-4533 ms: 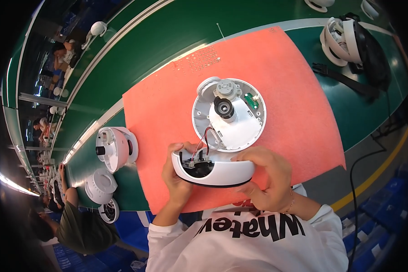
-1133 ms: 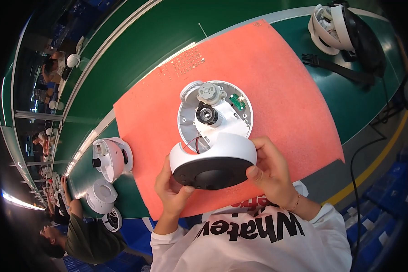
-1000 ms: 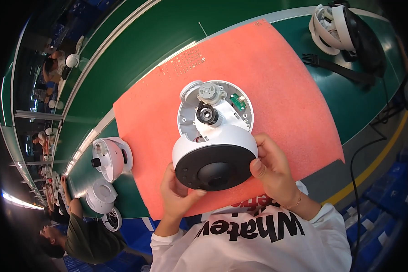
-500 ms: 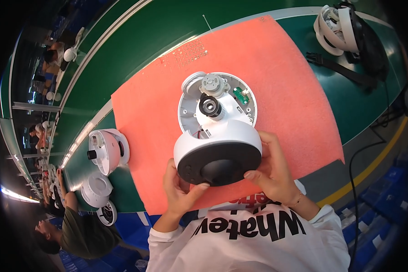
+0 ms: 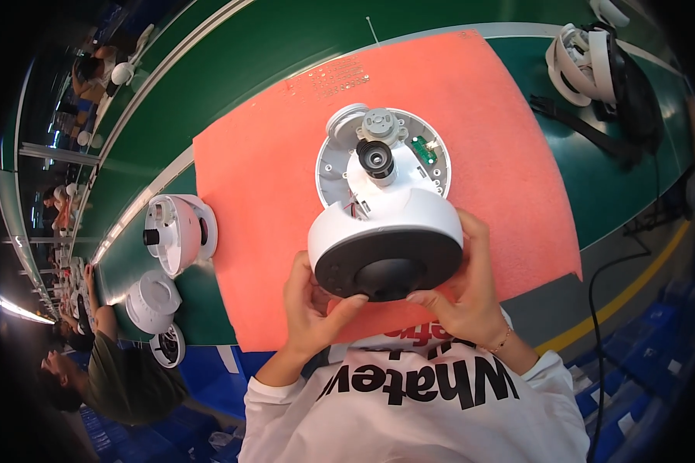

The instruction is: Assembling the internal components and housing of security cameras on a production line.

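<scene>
Both my hands grip a partly built white camera unit [image 5: 440,217] with a black face [image 5: 382,266], tilted toward me over the pink mat [image 5: 262,185]. My left hand [image 5: 316,309] wraps the lower left rim, thumb on the underside of the black face. My right hand [image 5: 475,297] holds the lower right side, its thumb on the same edge. Beyond the white shell, the opened rear shows a black lens [image 5: 377,158], a round grey motor [image 5: 381,123] and a small green circuit board [image 5: 423,150]. Fingers behind the shell are partly hidden.
Small screws [image 5: 340,77] lie in rows at the mat's far side. Left of it are another open camera unit [image 5: 181,231], a white housing [image 5: 151,302] and a co-worker [image 5: 131,378]. At far right stand a white headset-like shell [image 5: 591,65] and a black strap [image 5: 571,127].
The camera unit has moved slightly right and away from me, with both hands still on it. My left thumb has slid along the black face's edge, nearer the right thumb.
</scene>
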Demonstrator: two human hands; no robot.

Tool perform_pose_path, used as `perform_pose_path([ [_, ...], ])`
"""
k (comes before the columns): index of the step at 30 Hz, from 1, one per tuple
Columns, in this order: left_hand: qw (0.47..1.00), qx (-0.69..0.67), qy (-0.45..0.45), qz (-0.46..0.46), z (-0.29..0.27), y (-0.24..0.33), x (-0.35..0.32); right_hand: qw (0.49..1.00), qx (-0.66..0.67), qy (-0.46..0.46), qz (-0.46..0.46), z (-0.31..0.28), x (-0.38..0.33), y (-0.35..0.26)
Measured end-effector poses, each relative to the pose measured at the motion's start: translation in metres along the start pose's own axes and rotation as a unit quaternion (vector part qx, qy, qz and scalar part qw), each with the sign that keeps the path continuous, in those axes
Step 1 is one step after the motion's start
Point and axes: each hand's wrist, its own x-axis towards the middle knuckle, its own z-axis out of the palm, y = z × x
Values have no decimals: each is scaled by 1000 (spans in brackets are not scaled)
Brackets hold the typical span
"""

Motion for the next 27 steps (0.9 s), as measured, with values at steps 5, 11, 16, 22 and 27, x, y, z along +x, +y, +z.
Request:
perform_pose_path([
  [5, 999, 23, -43, 18, 4, 4, 0, 998, 59, -2, 10, -2, 4, -2],
  [11, 998, 33, -46, 3, 4, 17, 4, 987, 150, -39, -35, -15, 0, -2],
  [16, 985, 152, -53, 54, 1, 13, -3, 999, 29, 14, 11, -20, -3, -4],
  [22, 971, 201, -39, 121, 6, 7, -7, 998, -19, 53, 2, -20, -5, 5],
  [27, 968, 202, -53, 136, -4, 0, -5, 998, -59, -9, -17, -22, -2, -6],
])
